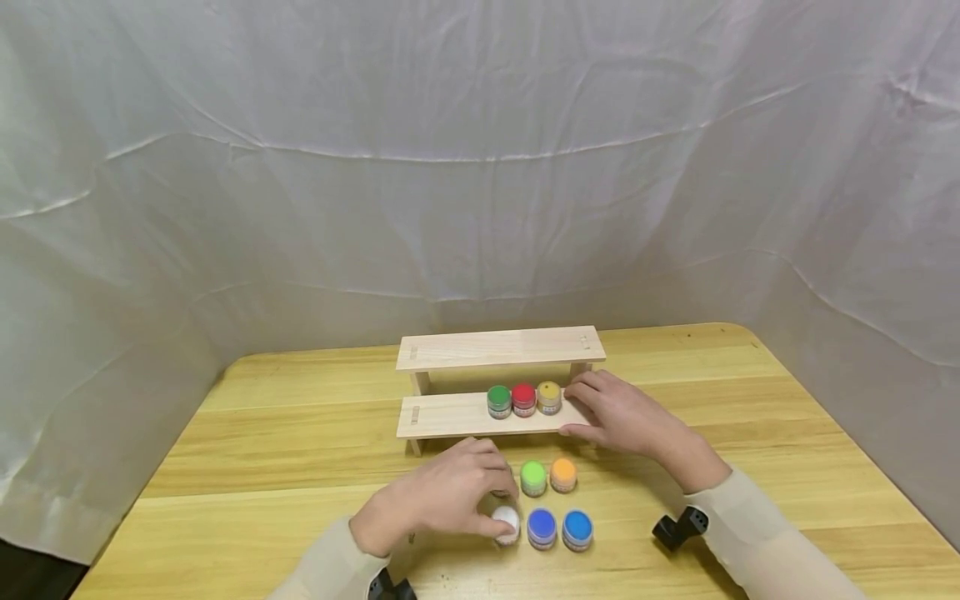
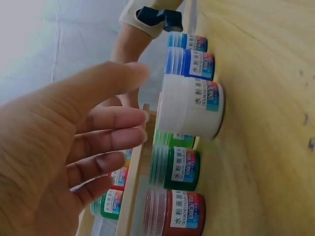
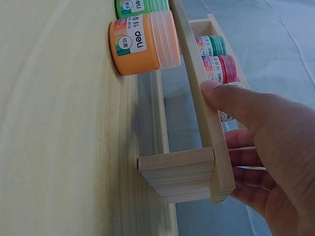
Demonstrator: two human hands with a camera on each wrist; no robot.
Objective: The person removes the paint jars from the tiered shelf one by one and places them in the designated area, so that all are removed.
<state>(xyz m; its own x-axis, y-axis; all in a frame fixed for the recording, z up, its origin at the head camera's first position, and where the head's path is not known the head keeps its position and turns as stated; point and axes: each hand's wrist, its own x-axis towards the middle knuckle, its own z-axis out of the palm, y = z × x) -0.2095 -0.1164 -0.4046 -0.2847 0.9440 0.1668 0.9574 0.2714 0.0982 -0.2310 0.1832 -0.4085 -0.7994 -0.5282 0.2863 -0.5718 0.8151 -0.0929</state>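
My left hand [image 1: 457, 487] hovers around a white gouache paint jar [image 1: 508, 518], its thumb and fingers spread. In the left wrist view a gap shows between the fingertips and the jar. At the right end of the wooden rack's lower shelf [image 1: 450, 414], my right hand [image 1: 618, 412] rests its thumb on the front edge, fingers loosely bent above the board. Beside those fingers stands a yellow jar [image 1: 549, 397], in line with a red jar [image 1: 523, 399] and a green jar [image 1: 498, 402]. The right hand partly hides the yellow jar in the right wrist view.
On the table stand light green [image 1: 533, 477], orange [image 1: 563, 474], violet-blue [image 1: 542, 528] and blue [image 1: 577, 530] jars. Dark green [image 2: 174, 167] and brownish-red [image 2: 177, 214] jars appear beside the left hand. The rack's upper shelf [image 1: 502, 347] rises behind; grey cloth [image 1: 480, 233] surrounds the table.
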